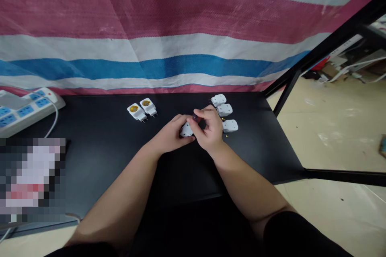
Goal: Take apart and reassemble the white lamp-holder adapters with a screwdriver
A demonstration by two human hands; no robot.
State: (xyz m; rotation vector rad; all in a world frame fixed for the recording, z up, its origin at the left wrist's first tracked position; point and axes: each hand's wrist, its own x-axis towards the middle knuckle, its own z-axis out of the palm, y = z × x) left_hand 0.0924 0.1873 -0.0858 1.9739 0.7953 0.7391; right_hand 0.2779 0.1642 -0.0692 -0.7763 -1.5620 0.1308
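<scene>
My left hand (174,135) is closed around a white plug-in lamp socket (186,129), which lies with its holed back face up. My right hand (210,129) pinches the short dark-red handle of what looks like a screwdriver (196,117), upright over that socket; its tip is hidden. Beyond my left hand are two white plug-in sockets (137,111) with two-pin plugs and yellowish round openings facing up. Several more white sockets (230,125) lie holed side up beside my right hand. Small brass-coloured bits (227,136) are scattered close to them.
A white power strip (34,108) with blue outlets and a cable stands at the left of the black table (99,168). In front of it is a blurred-out phone-like object (34,172). A striped sheet (169,12) hangs behind; a black frame bar (289,96) borders the right.
</scene>
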